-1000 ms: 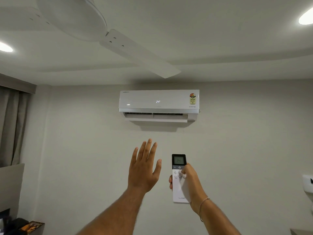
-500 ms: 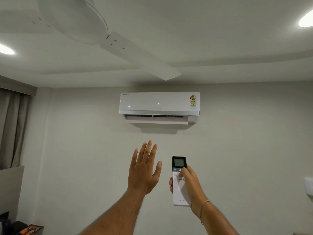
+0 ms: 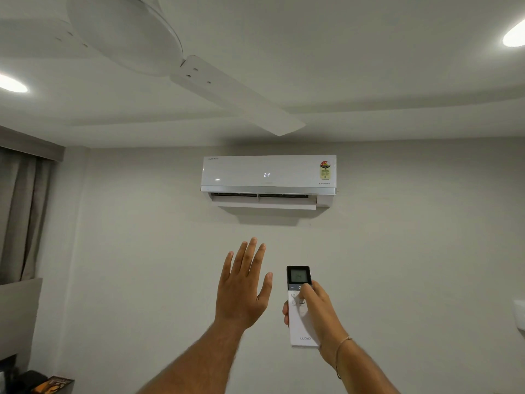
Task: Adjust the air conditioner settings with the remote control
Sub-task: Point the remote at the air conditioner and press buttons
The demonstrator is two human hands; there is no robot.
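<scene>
Head view: right hand [image 3: 318, 311] wrapped around a white remote [image 3: 300, 307], held upright, fingers behind the body, thumb [image 3: 307, 291] lying on the button strip just under the small dark screen, near the power symbol; screen lit, digits too faint to read; brand lettering at the remote's lower end; thin bracelet [image 3: 342, 351] on that wrist; left hand [image 3: 241, 291] raised beside the remote, not touching it, fully spread, fingers straight and pointing up, back of the hand toward the camera, holding nothing; air conditioner [image 3: 268, 174] mounted high on the wall [image 3: 142, 251] above both hands, well apart from them; front panel reads 24°, lower flap swung open, coloured rating sticker [image 3: 325, 170] at its top right corner; white ceiling fan [image 3: 181, 55] overhead, one blade reaching toward the unit; two round ceiling lights [image 3: 12, 83] on, one at each side; grey curtain [image 3: 22, 217] at far left; dark items bottom left, too blurred to identify.
</scene>
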